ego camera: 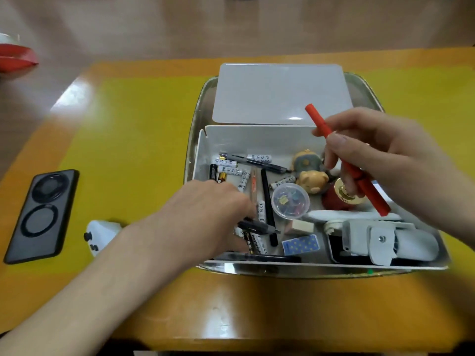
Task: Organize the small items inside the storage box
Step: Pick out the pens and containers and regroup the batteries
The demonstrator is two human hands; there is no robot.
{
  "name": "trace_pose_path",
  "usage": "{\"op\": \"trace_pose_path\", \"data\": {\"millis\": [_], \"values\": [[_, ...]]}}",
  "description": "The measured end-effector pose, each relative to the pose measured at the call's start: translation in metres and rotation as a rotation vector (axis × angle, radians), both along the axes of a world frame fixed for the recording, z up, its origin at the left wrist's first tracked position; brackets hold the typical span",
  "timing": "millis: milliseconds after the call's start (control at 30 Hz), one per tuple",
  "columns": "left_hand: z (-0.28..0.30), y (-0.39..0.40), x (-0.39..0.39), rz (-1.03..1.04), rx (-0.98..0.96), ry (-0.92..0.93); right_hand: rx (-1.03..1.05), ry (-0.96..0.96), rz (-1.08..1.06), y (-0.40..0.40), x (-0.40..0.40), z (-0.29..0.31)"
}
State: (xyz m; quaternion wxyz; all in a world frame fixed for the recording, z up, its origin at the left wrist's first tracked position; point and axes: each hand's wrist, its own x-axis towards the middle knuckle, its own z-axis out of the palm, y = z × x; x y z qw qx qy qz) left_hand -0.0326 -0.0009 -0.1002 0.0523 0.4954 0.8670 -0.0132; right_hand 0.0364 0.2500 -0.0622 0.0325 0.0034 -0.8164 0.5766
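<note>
A white storage box stands open on a metal tray, its lid lying behind it. Inside lie several batteries, black pens, a round clear tub of clips, a pig figurine, an eraser, a blue card pack and a grey pouch. My right hand holds a red pen above the box's right half. My left hand reaches into the left half, fingers closed on a black pen.
A black phone lies face down at the left on the yellow mat. A small white device sits beside my left wrist. A red and white object is at the far left edge.
</note>
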Motion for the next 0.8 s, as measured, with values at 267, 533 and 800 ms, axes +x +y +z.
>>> {"op": "trace_pose_path", "data": {"millis": [267,533,800], "values": [[-0.016,0.031,0.002,-0.039,-0.116,-0.374,-0.005,-0.034,-0.008,0.003,-0.012,0.002],[0.001,0.021,-0.021,0.016,-0.081,-0.532,0.004,-0.024,0.004,0.012,-0.018,-0.008],[-0.01,0.017,-0.007,-0.042,-0.124,-0.366,0.005,-0.036,0.04,0.009,-0.021,-0.018]]}}
